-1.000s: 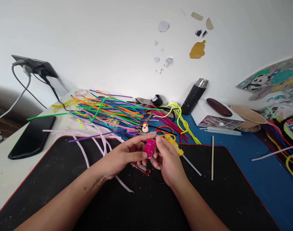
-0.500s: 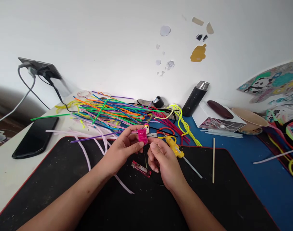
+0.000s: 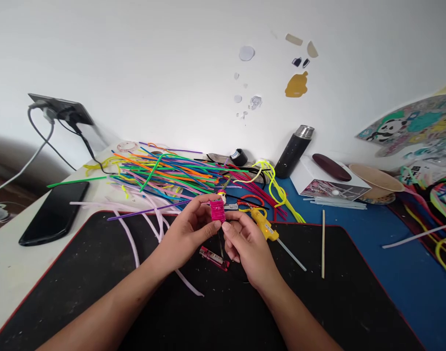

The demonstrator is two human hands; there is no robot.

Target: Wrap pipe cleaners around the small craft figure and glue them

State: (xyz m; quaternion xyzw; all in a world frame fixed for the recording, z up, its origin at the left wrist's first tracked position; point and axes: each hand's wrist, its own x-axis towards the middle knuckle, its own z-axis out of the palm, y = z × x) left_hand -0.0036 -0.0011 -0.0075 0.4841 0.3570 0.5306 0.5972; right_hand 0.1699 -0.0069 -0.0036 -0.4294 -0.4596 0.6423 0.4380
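A small block of magenta pipe cleaner (image 3: 218, 211), laid in tight rows, is pinched between the thumb and fingers of my left hand (image 3: 193, 222). My right hand (image 3: 247, 239) has its thumb and forefinger pressed together at the block's lower right corner, its other fingers curled. Just above the block shows a small white and yellow piece (image 3: 222, 196) with some red; I cannot tell whether it is attached. A thin dark strand hangs beneath the block. Below the hands a red lighter (image 3: 212, 257) lies on the black mat (image 3: 193, 321).
Many-coloured pipe cleaners (image 3: 172, 170) are heaped behind my hands. A yellow glue gun (image 3: 265, 225) with a clear stick lies to the right, then a wooden stick (image 3: 323, 243). A black flask (image 3: 294, 152) and a white box (image 3: 307, 178) stand behind. A phone (image 3: 54, 212) is at left.
My right thumb and forefinger have come in to the block's lower corner. The block is turned slightly and sits a little lower in view, and the camera view has shifted slightly.
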